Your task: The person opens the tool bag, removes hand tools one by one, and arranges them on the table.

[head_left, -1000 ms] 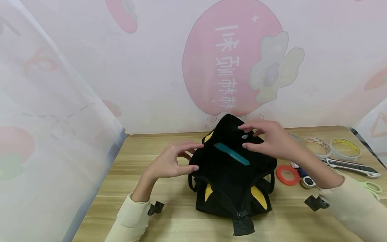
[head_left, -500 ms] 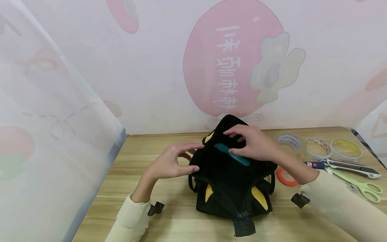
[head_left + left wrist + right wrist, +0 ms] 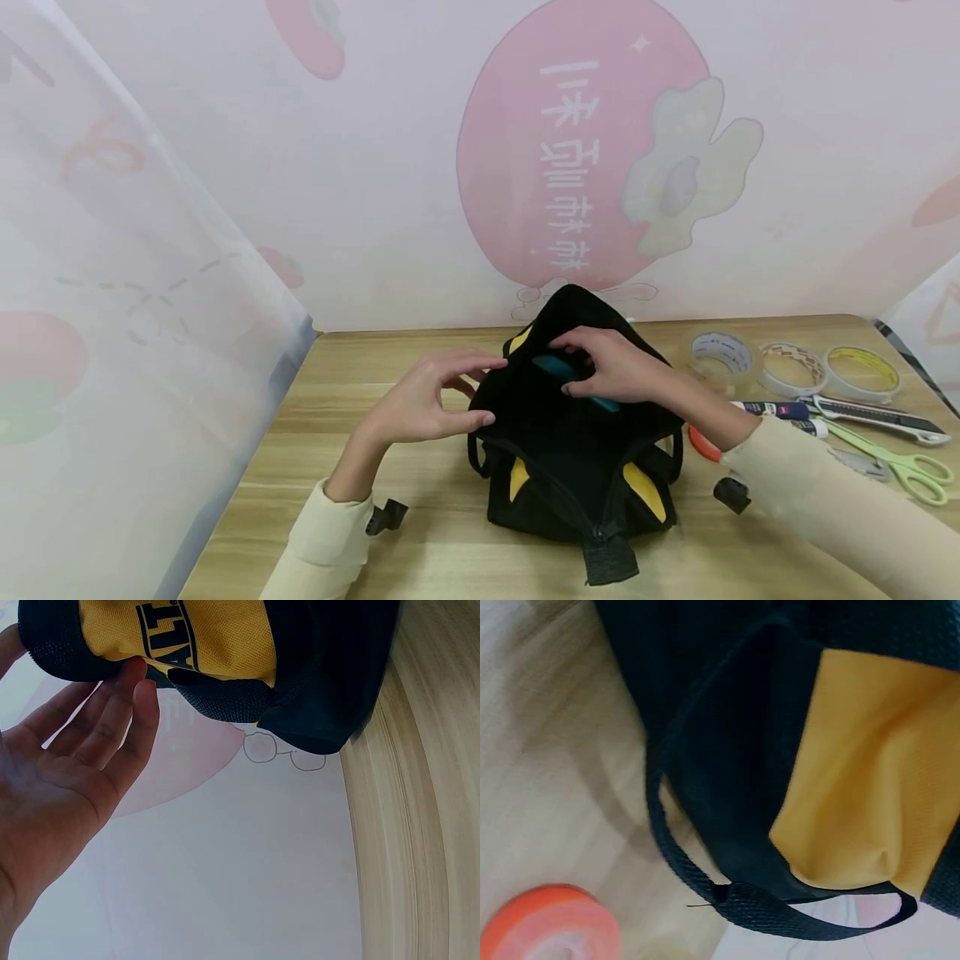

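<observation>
A black and yellow tool bag (image 3: pixel 570 500) stands unzipped on the table, its mouth facing up. My left hand (image 3: pixel 427 398) holds the bag's left rim, thumb on the edge and fingers behind it. In the left wrist view that hand's fingertips (image 3: pixel 144 690) touch the outside, near printed letters on the yellow cloth. Inside the mouth lies a long, flat teal strip (image 3: pixel 553 364) whose exact kind I cannot tell. My right hand (image 3: pixel 618 367) reaches over it with thumb and index finger apart, hiding its middle. The right wrist view shows only the bag's side and strap (image 3: pixel 679 859).
On the right lie a clear tape roll (image 3: pixel 722 354), a white-rimmed tape roll (image 3: pixel 791 368), a yellow-cored tape roll (image 3: pixel 861 372), a utility knife (image 3: pixel 877 417), green scissors (image 3: pixel 900 467), blue-and-white tubes (image 3: pixel 776 410) and a red tape roll (image 3: pixel 547 922). A printed curtain (image 3: pixel 390 208) closes the back.
My right hand has moved left and a little down into the bag's mouth, over the teal strip. The left hand and the bag have hardly moved.
</observation>
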Motion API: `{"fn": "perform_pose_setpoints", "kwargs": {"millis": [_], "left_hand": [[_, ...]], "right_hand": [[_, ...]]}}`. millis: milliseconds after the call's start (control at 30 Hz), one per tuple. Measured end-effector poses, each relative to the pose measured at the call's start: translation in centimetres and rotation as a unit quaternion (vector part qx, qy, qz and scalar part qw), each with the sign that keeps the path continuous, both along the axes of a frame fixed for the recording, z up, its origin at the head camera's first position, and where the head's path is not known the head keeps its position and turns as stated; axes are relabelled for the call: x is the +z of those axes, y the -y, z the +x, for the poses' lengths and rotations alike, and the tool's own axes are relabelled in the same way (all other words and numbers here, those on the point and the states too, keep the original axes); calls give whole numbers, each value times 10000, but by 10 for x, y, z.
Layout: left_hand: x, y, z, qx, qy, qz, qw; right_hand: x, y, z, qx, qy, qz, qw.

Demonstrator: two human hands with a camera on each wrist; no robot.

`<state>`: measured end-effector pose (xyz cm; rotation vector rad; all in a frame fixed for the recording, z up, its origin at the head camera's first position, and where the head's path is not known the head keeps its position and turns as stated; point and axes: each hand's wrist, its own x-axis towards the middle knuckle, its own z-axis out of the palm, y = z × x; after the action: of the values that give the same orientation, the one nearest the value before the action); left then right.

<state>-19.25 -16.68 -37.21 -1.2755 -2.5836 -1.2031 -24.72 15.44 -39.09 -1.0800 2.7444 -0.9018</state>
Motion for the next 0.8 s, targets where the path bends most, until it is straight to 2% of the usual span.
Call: {"fn": "perform_pose_setpoints", "kwargs": {"millis": [133, 333, 467, 800], "left_hand": [[0, 0, 0, 7, -18, 2, 10000], [0, 1, 1, 4, -45, 13, 10000], [1, 1, 1, -13, -59, 16, 10000], [2, 3, 2, -34, -8, 9, 10000]], "right_hand": [[-11, 4, -3, -36, 15, 171, 9998], [-25, 7, -3, -63, 358, 367, 9987], [-31, 9, -3, -97, 561, 436, 9974], [-40, 11, -3, -19, 743, 626, 9953]]}}
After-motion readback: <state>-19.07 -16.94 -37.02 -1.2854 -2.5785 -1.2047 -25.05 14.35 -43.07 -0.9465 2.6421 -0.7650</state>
